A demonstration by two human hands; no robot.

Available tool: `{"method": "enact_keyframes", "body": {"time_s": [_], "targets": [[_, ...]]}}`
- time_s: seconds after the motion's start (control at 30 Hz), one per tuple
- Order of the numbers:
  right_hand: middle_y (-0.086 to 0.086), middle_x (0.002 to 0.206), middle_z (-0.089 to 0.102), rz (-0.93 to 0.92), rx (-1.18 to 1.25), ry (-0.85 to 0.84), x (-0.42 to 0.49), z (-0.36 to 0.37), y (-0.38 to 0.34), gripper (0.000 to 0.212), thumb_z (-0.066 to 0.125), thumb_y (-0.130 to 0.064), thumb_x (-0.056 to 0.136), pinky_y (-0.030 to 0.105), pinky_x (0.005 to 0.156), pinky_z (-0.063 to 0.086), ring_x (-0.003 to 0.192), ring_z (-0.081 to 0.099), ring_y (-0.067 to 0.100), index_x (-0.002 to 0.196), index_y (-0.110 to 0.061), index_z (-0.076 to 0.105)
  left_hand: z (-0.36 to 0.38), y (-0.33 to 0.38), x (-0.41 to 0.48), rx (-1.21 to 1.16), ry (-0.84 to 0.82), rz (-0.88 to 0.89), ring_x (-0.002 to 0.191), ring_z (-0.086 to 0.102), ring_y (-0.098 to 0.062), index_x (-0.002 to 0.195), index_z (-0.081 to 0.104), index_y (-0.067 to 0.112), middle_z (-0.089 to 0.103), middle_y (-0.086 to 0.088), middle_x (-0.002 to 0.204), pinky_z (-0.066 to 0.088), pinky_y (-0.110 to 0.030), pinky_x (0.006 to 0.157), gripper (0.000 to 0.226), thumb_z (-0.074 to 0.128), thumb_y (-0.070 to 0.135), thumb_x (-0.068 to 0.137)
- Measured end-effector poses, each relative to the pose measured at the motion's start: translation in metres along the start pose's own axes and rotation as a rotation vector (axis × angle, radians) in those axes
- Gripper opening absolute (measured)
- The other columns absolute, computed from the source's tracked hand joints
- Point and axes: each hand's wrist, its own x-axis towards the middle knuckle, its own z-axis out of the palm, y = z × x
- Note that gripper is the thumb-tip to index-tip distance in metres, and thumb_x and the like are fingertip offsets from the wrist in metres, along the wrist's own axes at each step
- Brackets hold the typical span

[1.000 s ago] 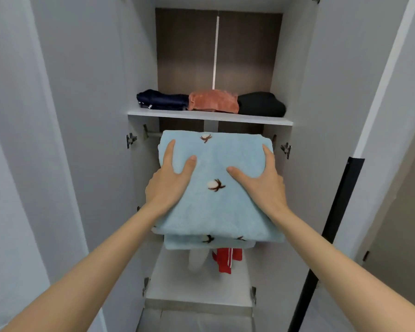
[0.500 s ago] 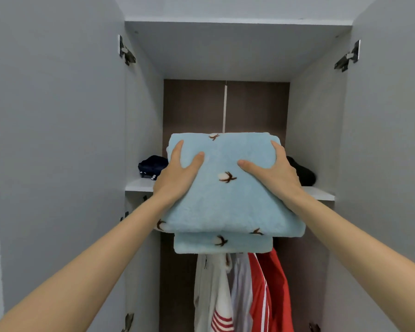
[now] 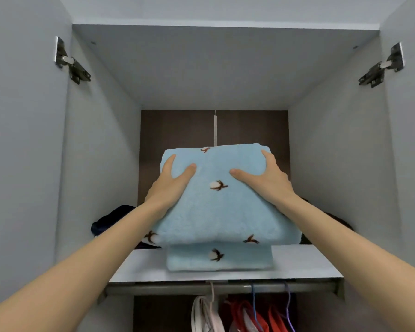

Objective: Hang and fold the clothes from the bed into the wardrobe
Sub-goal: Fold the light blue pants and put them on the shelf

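My left hand and right hand clamp the folded blue fleece stack from its two sides. Each thumb lies flat on the top face, a forefinger reaches along the side edge, and the remaining fingers curl out of sight beneath.

The stack is light blue with small cotton-sprig motifs and two folded pieces deep. The lower piece juts out below my wrists, over the front of the upper shelf. I cannot tell whether it rests on the board or hovers just above it.

Outside my left wrist lies a navy folded garment; outside my right forearm a black one shows only in part. Under my grip runs the hanging rail, with hung garments below it.

The step in hand, as I judge it, is seating the stack on the shelf. To do it well I hold both hands level so the two pieces do not shear apart. I then slide the load away from me between the dark garments. The space straight ahead of my grip is hidden by the stack itself, so I go slowly. Once the stack is down, I press lightly with my thumbs and draw the under-fingers out sideways. Pulling them straight back would likely drag the lower piece off the front edge.
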Motion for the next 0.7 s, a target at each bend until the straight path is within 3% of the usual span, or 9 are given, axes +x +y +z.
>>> {"method": "enact_keyframes", "body": {"time_s": [0.2,0.37,0.47,0.53,0.6,0.63,0.7], "targets": [[0.0,0.137,0.047,0.058,-0.035,-0.047,0.101,0.024,0.048,0.092,0.067,-0.069,0.07,0.05,0.102,0.043,0.122,0.049,0.028,0.144,-0.037,0.021,0.05,-0.023,0.105,0.044,-0.036,-0.041,0.13,0.042,-0.027,0.145,0.02,0.047,0.04,0.004,0.147,0.035,-0.049,0.107,0.08,0.044,0.08,0.076],[0.001,0.137,0.048,0.138,-0.024,-0.089,0.171,0.046,0.094,0.094,0.066,-0.071,0.067,0.047,0.102,0.043,0.121,0.05,0.028,0.143,-0.041,0.02,0.086,-0.042,0.176,0.03,-0.093,-0.101,0.129,0.044,-0.025,0.145,0.027,0.044,0.041,0.004,0.146,0.035,-0.046,0.108,0.088,0.049,0.079,0.067],[0.006,0.144,0.043,0.193,-0.14,-0.176,0.193,0.065,0.127,0.093,0.056,-0.074,0.075,0.048,0.104,0.04,0.124,0.048,0.033,0.148,-0.043,0.006,0.112,-0.07,0.197,0.224,-0.165,-0.183,0.135,0.037,-0.03,0.148,0.021,0.042,0.034,0.001,0.152,0.03,-0.045,0.111,0.076,0.039,0.075,0.082],[0.013,0.155,0.022,0.249,-0.302,-0.261,0.204,0.075,0.142,0.088,0.044,-0.074,0.083,0.049,0.109,0.032,0.135,0.033,0.04,0.149,-0.045,-0.006,0.122,-0.083,0.202,0.455,-0.179,-0.208,0.139,0.027,-0.035,0.148,0.025,0.04,0.025,-0.004,0.156,0.026,-0.045,0.113,0.065,0.031,0.068,0.09],[0.01,0.16,0.005,0.197,-0.495,-0.25,0.212,0.081,0.141,0.077,0.037,-0.071,0.088,0.054,0.11,0.024,0.14,0.017,0.043,0.149,-0.046,-0.002,0.124,-0.075,0.203,0.612,-0.073,-0.098,0.139,0.025,-0.034,0.142,0.04,0.037,0.023,-0.007,0.155,0.027,-0.048,0.111,0.055,0.033,0.06,0.093],[0.008,0.16,0.007,0.133,-0.516,-0.244,0.214,0.082,0.136,0.071,0.037,-0.068,0.09,0.055,0.111,0.021,0.141,0.015,0.042,0.15,-0.045,0.005,0.125,-0.066,0.203,0.626,-0.041,-0.014,0.139,0.029,-0.03,0.137,0.046,0.037,0.026,-0.004,0.154,0.029,-0.048,0.111,0.049,0.037,0.057,0.093],[0.005,0.156,0.029,0.047,-0.373,-0.307,0.219,0.087,0.123,0.064,0.04,-0.061,0.092,0.054,0.114,0.023,0.141,0.024,0.036,0.148,-0.045,0.014,0.128,-0.048,0.205,0.616,-0.142,0.088,0.134,0.04,-0.022,0.131,0.053,0.038,0.041,0.006,0.147,0.033,-0.044,0.109,0.044,0.04,0.056,0.093]]}}
